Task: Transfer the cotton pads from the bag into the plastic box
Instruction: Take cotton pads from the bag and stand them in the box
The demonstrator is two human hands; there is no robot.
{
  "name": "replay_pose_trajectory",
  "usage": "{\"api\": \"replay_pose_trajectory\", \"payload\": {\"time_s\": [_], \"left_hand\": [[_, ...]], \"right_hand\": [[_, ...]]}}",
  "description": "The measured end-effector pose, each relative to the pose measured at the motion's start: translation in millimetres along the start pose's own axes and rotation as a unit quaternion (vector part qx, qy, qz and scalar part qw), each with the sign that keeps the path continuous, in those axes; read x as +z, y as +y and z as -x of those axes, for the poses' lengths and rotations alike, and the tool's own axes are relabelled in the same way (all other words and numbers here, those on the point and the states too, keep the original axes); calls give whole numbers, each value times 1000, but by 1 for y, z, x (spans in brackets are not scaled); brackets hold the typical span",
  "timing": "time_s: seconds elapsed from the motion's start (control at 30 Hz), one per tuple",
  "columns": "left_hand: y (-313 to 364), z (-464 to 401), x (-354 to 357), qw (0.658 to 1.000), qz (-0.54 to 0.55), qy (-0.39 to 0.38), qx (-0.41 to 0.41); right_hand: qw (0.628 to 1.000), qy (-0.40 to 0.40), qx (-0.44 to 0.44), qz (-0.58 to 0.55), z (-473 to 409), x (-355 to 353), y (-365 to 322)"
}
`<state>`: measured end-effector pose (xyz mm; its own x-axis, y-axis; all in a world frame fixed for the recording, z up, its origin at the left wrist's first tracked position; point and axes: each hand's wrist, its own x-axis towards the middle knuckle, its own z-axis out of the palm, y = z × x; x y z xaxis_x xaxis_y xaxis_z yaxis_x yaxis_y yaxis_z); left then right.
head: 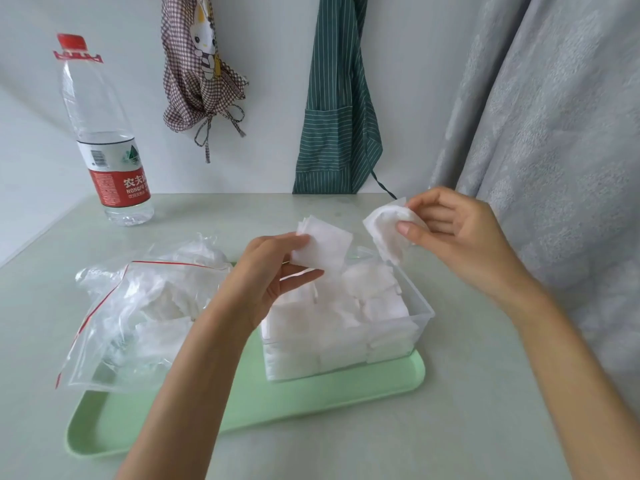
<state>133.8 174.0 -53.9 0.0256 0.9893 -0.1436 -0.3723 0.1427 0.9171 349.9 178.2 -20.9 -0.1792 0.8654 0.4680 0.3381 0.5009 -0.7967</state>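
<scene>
Green tray [242,410] carrying, right, the clear plastic box [420,306], already packed with cotton pads [332,327] close to its rim; left, the zip bag [114,327], slack, some pads inside (count unclear); above the box, left hand [273,271], thumb and fingers pinched on a small stack of square pads [325,247]; right hand [460,233], fingertips closed on a single crumpled pad [384,230]; beyond, a water bottle [104,133]. Judged well advanced, not finished.
</scene>
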Motion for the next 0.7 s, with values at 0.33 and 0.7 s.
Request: {"api": "replay_pose_trajectory", "payload": {"time_s": [0.33, 0.7], "left_hand": [[1, -2, -3, 1000, -27, -3, 10], [0, -3, -7, 999, -47, -10, 13]], "right_hand": [[878, -359, 59, 310, -18, -3, 24], [839, -382, 35, 385, -23, 10, 21]]}}
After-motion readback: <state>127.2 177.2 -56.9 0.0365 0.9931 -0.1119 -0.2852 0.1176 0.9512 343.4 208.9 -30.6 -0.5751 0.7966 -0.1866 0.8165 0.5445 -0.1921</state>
